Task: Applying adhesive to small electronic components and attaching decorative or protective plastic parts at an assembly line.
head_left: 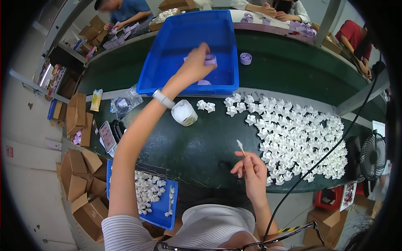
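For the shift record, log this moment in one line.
left hand: at round lilac piece, grip unclear, over blue rectangular plastic tray | right hand: holds thin tan white-tipped stick | white star-shaped pieces: on dark green tabletop

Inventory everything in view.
Bench: one, green, centre
Big tray: one, blue, back centre
Small tray: one, blue, lower left
Star-shaped pieces: many, white, bench right, small tray
Small pieces: several, purple, big tray and beyond
Tub: one, white, bench back
Stick: one, white-tipped, over bench
Phone: one, white, bench left
Boxes: several, brown, both sides
Fan: one, grey, right
Co-workers: three, blue/white/red tops, back
Left hand: one, over big tray
Right hand: one, gripping stick
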`<state>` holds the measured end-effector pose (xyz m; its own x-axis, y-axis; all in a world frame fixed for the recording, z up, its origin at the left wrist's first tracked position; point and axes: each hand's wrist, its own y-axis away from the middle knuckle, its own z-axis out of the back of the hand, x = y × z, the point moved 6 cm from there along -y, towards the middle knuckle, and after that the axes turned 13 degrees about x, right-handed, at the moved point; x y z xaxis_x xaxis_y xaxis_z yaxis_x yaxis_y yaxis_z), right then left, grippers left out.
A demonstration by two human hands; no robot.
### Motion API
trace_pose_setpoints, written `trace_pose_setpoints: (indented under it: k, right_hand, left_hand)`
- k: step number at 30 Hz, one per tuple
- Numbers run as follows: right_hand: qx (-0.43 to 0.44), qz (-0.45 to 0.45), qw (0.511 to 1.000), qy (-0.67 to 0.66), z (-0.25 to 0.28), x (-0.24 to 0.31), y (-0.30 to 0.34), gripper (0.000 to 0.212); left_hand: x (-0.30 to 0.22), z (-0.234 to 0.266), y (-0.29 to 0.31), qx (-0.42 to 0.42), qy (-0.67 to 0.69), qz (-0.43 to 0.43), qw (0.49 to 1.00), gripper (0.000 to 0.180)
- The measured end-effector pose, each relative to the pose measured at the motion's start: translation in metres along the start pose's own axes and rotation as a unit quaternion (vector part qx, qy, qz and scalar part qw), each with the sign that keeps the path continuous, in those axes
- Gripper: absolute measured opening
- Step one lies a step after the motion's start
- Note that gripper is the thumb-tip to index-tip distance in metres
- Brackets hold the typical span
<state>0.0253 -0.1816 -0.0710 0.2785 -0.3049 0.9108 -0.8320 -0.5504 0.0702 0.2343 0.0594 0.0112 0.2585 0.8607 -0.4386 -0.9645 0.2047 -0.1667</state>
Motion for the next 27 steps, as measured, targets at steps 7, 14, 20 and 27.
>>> trace_pose_setpoints:
  k: [7, 14, 20, 27]
  right_hand:
    - [-0.05, 0.049, 0.998, 0.007, 0.009, 0.017, 0.006, 0.01]
    - [-0.103, 0.1, 0.987, 0.075, 0.004, 0.031, 0.012, 0.005]
    - [-0.085, 0.185, 0.952, 0.228, -0.016, 0.054, 0.012, 0.01]
    - [-0.057, 0.222, 0.884, 0.407, -0.042, 0.066, 0.007, 0.02]
  left_hand:
    - [-0.082, 0.036, 0.113, -0.195, 0.224, -0.059, 0.953, 0.047]
    - [-0.11, 0.002, 0.195, -0.128, 0.17, -0.015, 0.977, 0.059]
    - [-0.113, -0.021, 0.211, -0.109, 0.377, 0.039, 0.919, 0.058]
    - [-0.124, -0.022, 0.219, -0.094, 0.388, 0.015, 0.917, 0.05]
